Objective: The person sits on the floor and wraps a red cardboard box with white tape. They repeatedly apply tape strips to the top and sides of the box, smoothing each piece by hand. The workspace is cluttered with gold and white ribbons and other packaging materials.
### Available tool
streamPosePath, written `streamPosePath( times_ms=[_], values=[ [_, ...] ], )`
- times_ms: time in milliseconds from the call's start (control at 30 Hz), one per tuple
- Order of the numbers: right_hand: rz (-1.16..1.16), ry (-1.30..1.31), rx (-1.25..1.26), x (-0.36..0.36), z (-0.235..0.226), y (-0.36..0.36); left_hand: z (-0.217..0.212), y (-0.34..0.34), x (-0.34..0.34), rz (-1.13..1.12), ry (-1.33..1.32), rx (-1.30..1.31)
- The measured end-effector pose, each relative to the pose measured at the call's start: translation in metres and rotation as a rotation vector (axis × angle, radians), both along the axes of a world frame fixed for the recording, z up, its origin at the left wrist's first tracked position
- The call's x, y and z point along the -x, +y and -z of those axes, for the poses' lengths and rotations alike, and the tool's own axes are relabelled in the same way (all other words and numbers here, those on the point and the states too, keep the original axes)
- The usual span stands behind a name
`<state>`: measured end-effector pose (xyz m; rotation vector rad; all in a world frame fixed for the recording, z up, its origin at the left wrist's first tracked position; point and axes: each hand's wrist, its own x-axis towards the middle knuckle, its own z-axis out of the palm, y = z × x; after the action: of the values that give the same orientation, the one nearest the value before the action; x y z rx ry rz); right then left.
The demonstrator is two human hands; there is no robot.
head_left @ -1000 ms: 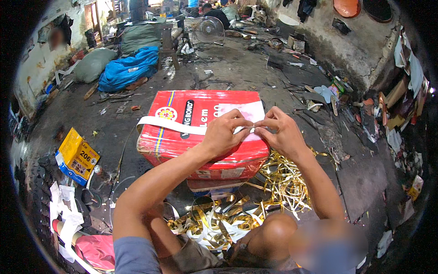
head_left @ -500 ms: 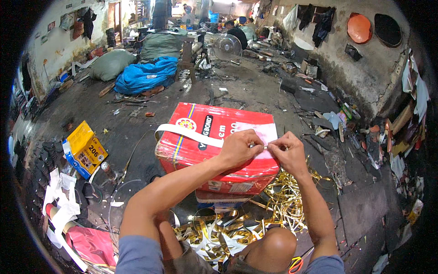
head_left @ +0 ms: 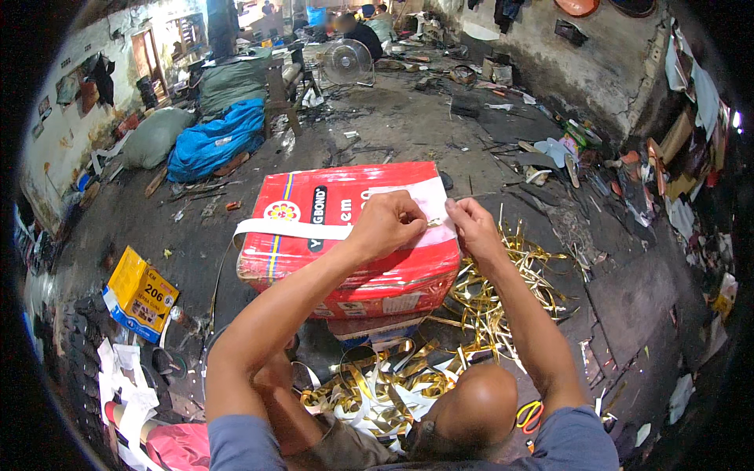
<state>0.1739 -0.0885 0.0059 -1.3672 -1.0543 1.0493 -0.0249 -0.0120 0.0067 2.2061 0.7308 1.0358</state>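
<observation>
A red carton [head_left: 314, 271] stands in front of me, topped by a pale pink sheet [head_left: 408, 188] at its right end. Along the top runs a long white strip [head_left: 294, 228], its loose end looping over the left edge and the other end passing under my left hand [head_left: 386, 224]. The fingers of that hand are pinched together on the strip, and a small gold-coloured bit shows at their tips. Beside it, over the carton's right edge, is my right hand [head_left: 475, 228]. Its thumb and fingers are closed; whatever lies between them is too small to make out.
Tangled gold and white strips [head_left: 377, 385] lie below the carton and to its right [head_left: 510, 275]. Orange-and-yellow handles [head_left: 530, 416] show near my right knee. A yellow box [head_left: 141, 294] stands left. Farther off are a blue tarp bundle [head_left: 216, 141], a fan [head_left: 345, 63] and people.
My right hand has drawn away from my left, leaving a gap between their fingertips. The view has shifted, so the carton appears farther left.
</observation>
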Motion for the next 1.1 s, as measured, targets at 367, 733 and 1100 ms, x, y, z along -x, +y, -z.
streamPosePath(
  times_ms=[367, 733, 1100],
  values=[
    [-0.033, 0.539, 0.029, -0.001, 0.032, -0.002, 0.006, -0.006, -0.032, 0.079, -0.177, 0.051],
    [0.010, 0.255, 0.090, -0.013, -0.015, 0.008, 0.001, -0.003, -0.039, 0.068, -0.172, 0.119],
    [0.307, -0.467, -0.243, -0.014, 0.055, 0.062, 0.010, 0.000, -0.040, 0.110, -0.219, 0.194]
  ],
)
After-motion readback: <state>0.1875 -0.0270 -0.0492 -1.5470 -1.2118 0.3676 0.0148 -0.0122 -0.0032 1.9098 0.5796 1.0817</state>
